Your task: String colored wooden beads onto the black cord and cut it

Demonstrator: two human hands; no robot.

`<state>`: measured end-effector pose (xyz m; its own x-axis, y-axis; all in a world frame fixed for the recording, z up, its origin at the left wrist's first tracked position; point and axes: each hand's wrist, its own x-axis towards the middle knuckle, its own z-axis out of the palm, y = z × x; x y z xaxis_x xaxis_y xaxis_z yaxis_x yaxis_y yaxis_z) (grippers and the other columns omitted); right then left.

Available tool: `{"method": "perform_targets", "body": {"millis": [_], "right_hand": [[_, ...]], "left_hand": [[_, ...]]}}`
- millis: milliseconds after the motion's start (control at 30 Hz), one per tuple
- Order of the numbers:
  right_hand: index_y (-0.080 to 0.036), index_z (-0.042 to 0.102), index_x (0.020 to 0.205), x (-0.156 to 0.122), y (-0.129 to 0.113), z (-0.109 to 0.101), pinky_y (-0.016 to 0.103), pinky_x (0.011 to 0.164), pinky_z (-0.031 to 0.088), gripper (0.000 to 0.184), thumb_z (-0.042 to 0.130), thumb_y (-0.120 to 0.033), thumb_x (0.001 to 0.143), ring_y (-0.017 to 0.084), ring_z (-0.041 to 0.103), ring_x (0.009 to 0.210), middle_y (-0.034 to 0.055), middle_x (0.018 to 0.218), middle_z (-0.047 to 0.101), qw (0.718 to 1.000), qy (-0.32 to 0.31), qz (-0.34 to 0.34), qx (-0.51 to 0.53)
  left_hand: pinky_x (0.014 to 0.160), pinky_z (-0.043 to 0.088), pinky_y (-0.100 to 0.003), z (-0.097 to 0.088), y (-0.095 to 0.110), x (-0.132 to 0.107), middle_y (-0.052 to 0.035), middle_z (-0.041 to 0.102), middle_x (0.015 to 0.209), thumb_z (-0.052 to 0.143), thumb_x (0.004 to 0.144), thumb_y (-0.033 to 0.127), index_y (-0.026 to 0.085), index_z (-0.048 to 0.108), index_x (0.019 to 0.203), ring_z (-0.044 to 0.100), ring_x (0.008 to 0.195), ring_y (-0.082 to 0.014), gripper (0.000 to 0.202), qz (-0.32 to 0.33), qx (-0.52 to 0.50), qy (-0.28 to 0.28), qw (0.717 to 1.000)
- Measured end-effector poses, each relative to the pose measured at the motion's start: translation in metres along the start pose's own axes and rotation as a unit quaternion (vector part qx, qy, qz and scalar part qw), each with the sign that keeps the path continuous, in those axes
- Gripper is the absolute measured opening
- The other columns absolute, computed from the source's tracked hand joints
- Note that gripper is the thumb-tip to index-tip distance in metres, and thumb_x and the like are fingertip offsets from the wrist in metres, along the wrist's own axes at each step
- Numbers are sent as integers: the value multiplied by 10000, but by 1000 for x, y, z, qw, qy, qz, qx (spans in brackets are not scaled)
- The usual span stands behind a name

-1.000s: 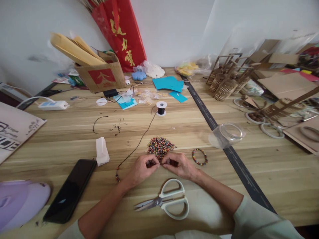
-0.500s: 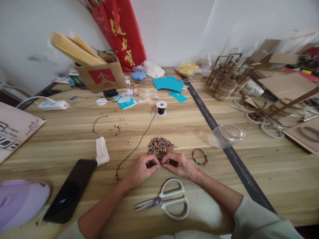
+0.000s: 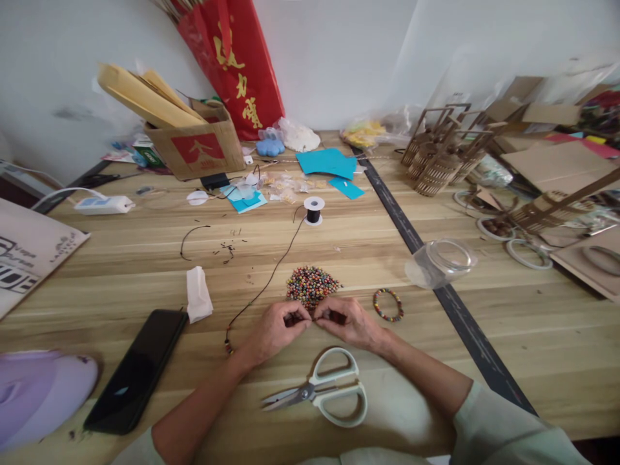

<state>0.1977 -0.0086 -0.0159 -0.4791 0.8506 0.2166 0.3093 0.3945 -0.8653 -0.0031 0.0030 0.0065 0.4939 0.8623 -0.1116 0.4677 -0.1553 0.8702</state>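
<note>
My left hand is closed in a pinch just in front of a heap of small multicoloured beads. A thin black cord runs from its spool to that wrist, with a few beads threaded on it, and passes out of sight under the hand. Fingertip to fingertip with it, my right hand is pinched too; what lies between its fingers is too small to make out. A finished-looking bead bracelet rests to the right. Scissors with pale handles lie nearer me, blades pointing left.
A clear plastic jar lies on its side at right. Left of my arm are a black phone, a folded white paper and a purple object. A cardboard box, blue cards and small baskets stand farther back.
</note>
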Motion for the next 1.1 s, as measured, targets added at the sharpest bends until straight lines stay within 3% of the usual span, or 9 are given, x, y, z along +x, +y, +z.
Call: {"method": "perform_targets", "body": {"millis": [1100], "right_hand": [[-153, 648, 858, 0, 1, 1, 186, 527, 418, 92, 592, -226, 868, 103, 532, 585, 10, 693, 600, 1000, 5, -9, -1]], "left_hand": [[597, 419, -208, -1, 0, -1, -5, 651, 662, 586, 746, 160, 147, 664, 707, 554, 616, -128, 87, 0, 15, -2, 1000]]}}
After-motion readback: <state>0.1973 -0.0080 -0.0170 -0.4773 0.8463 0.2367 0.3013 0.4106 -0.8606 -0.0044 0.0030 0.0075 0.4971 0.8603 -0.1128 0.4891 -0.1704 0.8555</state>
